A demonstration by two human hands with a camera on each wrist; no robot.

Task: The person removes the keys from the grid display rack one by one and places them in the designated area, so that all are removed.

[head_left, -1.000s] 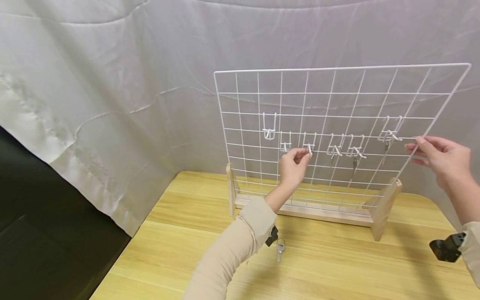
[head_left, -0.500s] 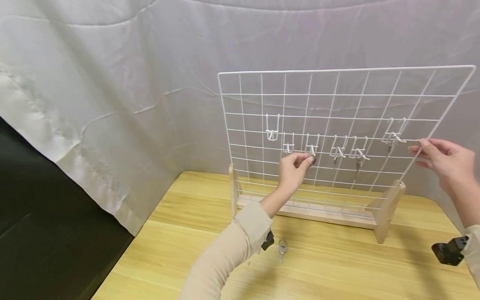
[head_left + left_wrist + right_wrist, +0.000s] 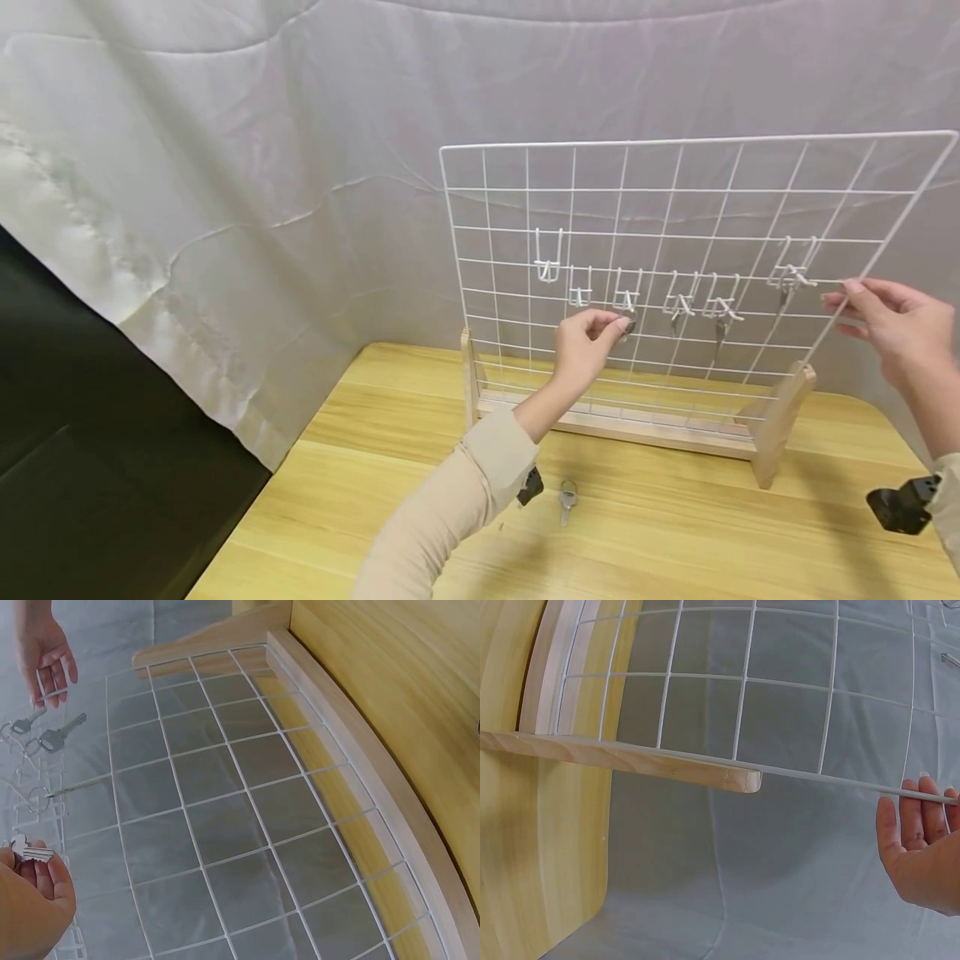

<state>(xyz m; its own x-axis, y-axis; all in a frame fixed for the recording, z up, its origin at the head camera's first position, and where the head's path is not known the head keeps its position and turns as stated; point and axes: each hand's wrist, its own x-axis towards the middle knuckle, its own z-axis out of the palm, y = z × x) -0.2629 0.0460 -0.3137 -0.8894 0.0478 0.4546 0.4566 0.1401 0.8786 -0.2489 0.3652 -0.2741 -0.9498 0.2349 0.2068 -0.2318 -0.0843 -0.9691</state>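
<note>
My left hand pinches a silver key between thumb and fingers, just below a white wire hook. In the head view the fingers partly hide that key. My right hand grips the right edge wire of the white grid panel, thumb in front and fingers behind. Farther right, keys hang from hooks, among them one key and another seen from the left wrist. A loose key with a ring lies on the table.
Two hooks left of my hand, a higher hook and a lower hook, show no keys. A wooden base with side supports carries the grid on the wooden table. Grey cloth hangs behind.
My left hand has drawn the key down from the hook, and a gap now shows between fingers and hook. The right hand keeps its grip; the whole view has shifted slightly.
</note>
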